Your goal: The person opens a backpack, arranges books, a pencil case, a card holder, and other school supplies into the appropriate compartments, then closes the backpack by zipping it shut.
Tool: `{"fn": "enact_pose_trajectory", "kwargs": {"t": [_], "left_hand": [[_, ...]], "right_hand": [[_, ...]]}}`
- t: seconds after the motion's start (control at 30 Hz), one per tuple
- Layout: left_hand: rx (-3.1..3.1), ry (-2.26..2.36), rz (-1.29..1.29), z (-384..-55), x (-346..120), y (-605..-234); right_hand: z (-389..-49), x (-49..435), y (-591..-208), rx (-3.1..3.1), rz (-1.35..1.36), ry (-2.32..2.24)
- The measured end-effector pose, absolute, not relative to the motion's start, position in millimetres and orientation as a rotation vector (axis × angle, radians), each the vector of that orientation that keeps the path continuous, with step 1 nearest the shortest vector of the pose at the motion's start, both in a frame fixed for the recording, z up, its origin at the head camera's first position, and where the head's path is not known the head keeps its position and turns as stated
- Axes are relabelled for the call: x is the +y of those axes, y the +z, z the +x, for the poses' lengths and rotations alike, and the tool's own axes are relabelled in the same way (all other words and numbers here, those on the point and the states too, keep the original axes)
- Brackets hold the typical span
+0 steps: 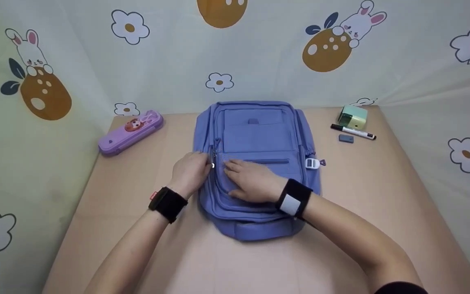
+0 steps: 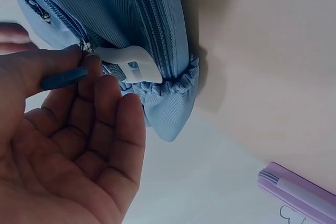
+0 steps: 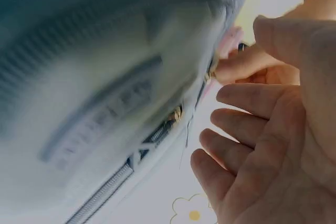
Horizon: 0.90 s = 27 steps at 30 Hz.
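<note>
A blue backpack (image 1: 255, 136) lies on its back on the table, its front pockets facing up and its carry-handle end nearest me. At its left edge my left hand (image 1: 192, 173) pinches a zipper pull (image 2: 64, 78) between thumb and index finger, as the left wrist view shows. The zipper's slider sits just past the fingertips, beside a white buckle (image 2: 136, 64). My right hand (image 1: 255, 181) rests on the backpack's front pocket with its fingers loosely extended. In the right wrist view a zipper slider (image 3: 176, 114) shows near that hand's fingers.
On the left of the table lies a purple pencil case (image 1: 131, 132). At the back right are a green pencil sharpener (image 1: 352, 117), a marker (image 1: 353, 132) and a small blue eraser (image 1: 346, 139). A white tag (image 1: 312, 163) hangs at the backpack's right side. Patterned curtains surround the table.
</note>
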<state>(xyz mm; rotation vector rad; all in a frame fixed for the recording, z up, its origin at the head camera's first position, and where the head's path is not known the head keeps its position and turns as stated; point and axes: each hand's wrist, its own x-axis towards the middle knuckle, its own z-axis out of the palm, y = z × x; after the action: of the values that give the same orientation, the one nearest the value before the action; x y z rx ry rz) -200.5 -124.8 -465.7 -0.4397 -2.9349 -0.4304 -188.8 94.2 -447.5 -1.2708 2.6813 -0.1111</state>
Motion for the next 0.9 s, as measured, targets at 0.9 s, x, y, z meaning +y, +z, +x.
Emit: {"fn": "enact_pose_trajectory", "kwargs": {"t": [0.9], "left_hand": [[-2.982, -0.407, -0.476, -176, -124, -457]], "right_hand": [[-196, 88, -442, 2.580, -1.315, -0.070]]}}
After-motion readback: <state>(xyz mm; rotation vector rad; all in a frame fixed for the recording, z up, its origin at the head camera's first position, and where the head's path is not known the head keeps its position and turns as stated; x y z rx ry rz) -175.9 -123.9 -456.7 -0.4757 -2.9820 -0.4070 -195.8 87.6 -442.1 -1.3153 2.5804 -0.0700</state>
